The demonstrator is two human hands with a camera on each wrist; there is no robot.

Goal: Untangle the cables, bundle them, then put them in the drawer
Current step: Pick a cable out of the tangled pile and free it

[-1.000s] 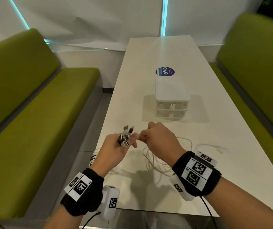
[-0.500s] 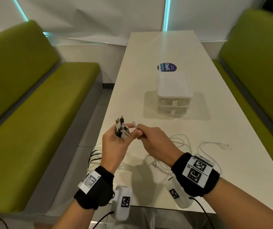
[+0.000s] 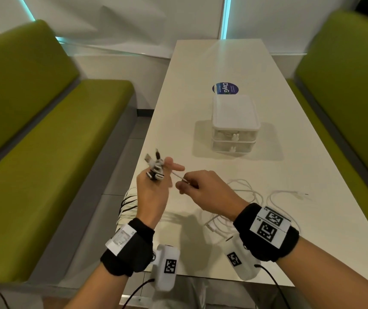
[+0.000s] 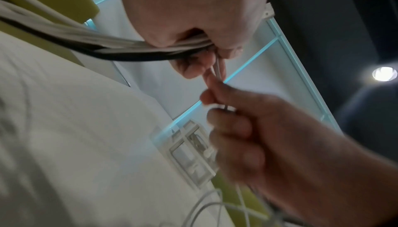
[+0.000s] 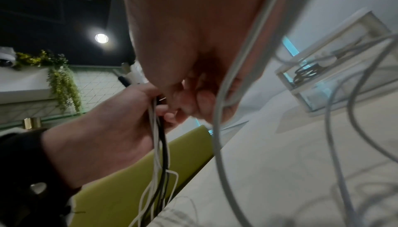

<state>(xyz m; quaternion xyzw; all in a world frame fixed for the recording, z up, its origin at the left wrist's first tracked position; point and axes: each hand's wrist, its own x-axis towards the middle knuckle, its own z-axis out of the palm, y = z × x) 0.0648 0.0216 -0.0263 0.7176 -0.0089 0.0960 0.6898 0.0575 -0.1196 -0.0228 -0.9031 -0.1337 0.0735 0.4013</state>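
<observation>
Gathering plug ends [image 3: 155,167] in the left hand [image 3: 154,192] while the right hand [image 3: 205,190] pinches a white cable [image 3: 245,188] trailing over the worktop [image 3: 290,152], bundling seems underway; next, feed that end into the left grip

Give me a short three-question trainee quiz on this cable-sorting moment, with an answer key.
1. True or false: both drawers of the drawer box are pulled open.
2. Which hand grips the bunch of cable plugs?
3. The right hand pinches: A) a white cable end, B) the blue sticker, C) a drawer knob.

Key: 1. False, both are closed. 2. The left hand. 3. A.
</observation>
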